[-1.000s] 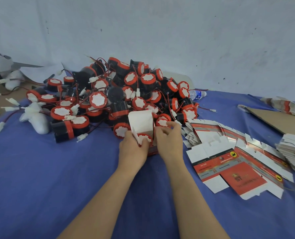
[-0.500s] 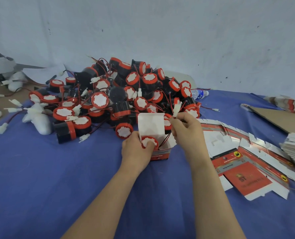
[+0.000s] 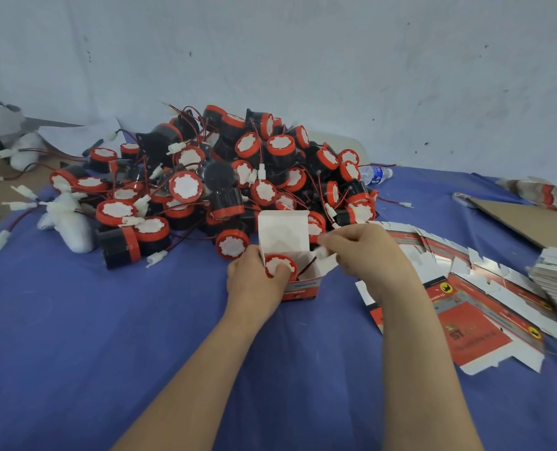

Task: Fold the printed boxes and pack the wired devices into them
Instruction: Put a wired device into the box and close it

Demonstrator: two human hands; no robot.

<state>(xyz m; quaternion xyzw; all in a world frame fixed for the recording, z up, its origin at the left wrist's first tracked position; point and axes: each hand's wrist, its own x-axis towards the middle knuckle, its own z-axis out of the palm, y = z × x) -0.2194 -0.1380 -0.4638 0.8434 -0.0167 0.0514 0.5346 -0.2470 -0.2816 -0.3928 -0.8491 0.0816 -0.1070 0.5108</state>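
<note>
On the blue cloth [image 3: 107, 336] the left hand [image 3: 254, 281] clamps the printed box [image 3: 303, 288], thumb on the red-capped device [image 3: 280, 265] inside; the right hand [image 3: 365, 252] pinches its connector [image 3: 322, 252]; thin card probably buckles, so hold at corners.

near: bare cloth [image 3: 107, 336] | far: device pile [image 3: 205, 177] | right: flat boxes [image 3: 485, 327]

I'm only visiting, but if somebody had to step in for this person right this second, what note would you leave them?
Left hand grips the open box, thumb on the device seated inside.
Right hand pinches what looks like the device's white plug at the box's right edge.
Done: this box is folded and the device is in.
Left: tuck the plug in and close the upright lid. Then work through the pile of devices behind and the flat boxes on the right.
</note>
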